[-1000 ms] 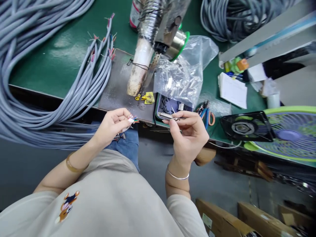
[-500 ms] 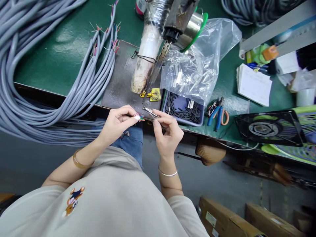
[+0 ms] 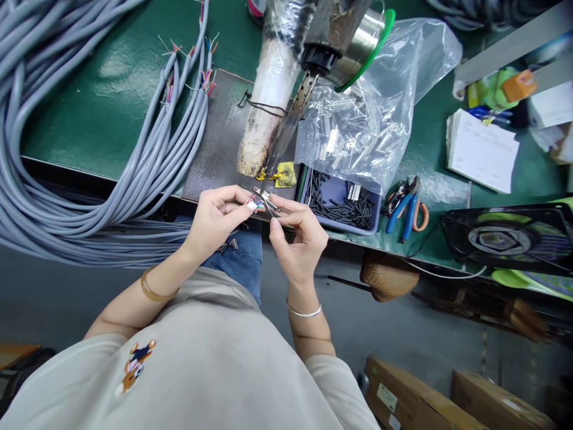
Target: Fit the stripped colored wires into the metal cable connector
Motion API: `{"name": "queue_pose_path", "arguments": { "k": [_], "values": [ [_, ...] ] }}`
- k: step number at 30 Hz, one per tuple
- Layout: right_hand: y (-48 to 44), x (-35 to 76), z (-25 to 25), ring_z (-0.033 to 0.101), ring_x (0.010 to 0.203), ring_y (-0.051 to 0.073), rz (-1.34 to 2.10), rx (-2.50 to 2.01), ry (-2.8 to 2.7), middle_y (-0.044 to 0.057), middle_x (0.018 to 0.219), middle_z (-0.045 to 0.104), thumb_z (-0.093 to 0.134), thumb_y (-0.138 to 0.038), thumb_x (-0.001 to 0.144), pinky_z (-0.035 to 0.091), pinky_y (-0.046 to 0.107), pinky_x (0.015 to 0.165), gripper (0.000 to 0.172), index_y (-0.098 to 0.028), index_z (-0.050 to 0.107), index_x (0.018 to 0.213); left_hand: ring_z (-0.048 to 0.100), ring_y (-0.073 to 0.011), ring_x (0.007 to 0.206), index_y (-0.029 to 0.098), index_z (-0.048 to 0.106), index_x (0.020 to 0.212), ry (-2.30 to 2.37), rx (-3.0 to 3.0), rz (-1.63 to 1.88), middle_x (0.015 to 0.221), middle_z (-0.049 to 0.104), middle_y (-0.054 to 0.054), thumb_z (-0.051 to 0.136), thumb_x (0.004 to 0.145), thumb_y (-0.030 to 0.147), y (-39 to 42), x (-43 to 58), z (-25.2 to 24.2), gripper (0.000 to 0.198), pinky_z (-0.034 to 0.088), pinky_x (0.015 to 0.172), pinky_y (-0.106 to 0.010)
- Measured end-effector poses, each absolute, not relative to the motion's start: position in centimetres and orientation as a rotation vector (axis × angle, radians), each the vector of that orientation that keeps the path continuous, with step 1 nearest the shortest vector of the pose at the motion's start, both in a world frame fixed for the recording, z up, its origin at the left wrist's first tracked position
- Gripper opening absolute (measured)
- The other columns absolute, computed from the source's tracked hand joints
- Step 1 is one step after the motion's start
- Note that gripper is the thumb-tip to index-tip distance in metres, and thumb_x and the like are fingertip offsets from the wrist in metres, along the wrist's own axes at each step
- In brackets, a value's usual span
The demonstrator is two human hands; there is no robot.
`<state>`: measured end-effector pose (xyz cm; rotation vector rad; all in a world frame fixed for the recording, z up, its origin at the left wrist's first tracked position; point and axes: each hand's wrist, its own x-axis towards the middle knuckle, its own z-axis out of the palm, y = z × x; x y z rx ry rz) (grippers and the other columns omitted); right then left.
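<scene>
My left hand is closed in a pinch on the fanned coloured wires at a cable's end. Opposite it, my right hand grips a small metal multi-pin connector between thumb and fingers. Wires and connector meet just under the tip of a soldering iron, which is fixed pointing downward; whether they touch is too small to tell. Beside the tip lies a yellow sponge on the dark mat. A white, scorched tube slants down left of the iron.
Thick grey cables with stripped ends fill the left. To the right are a purple bin of black sleeves, a clear bag of connectors, a solder spool, blue-handled pliers, a notepad and a fan.
My hands have come closer together, bringing the connector and the coloured wires to each other beneath the iron's tip. The view has shifted slightly, so the right-hand items appear farther right.
</scene>
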<state>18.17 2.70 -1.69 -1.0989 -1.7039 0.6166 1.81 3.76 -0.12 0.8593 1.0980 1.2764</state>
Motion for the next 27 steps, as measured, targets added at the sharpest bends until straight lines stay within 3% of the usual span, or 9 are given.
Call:
{"name": "queue_pose_path", "arguments": {
  "k": [12,18,27],
  "values": [
    [3.39,18.46,-1.4,0.077,0.107,0.026,0.589,-1.114,-1.752,0.006,0.117,0.079,0.065,-0.023,0.093,0.067,0.045,0.085,0.009,-0.027,0.063,0.086,0.062,-0.0114,0.067,0.015,0.067,0.063,1.165,0.956,1.26,0.078,0.072,-0.003,0.073,0.072,0.023,4.44,1.56,-0.16,0.014,0.049,0.062,-0.021],
    [3.67,18.39,-0.85,0.077,0.104,0.022,0.548,-1.049,-1.748,0.002,0.115,0.08,0.07,-0.016,0.089,0.065,0.041,0.084,0.014,-0.029,0.068,0.088,0.063,-0.0125,0.07,0.015,0.067,0.064,1.181,0.972,1.259,0.08,0.073,-0.004,0.074,0.072,0.024,4.35,1.44,0.28,0.014,0.05,0.064,-0.022],
    [3.45,18.56,-1.17,0.079,0.101,0.023,0.487,-1.034,-1.782,0.004,0.112,0.081,0.066,-0.015,0.09,0.066,0.041,0.084,0.013,-0.027,0.065,0.087,0.06,-0.0115,0.066,0.014,0.067,0.061,1.208,0.994,1.218,0.075,0.071,-0.005,0.074,0.072,0.022,4.09,1.48,0.35,0.015,0.047,0.06,-0.021]
  ]
}}
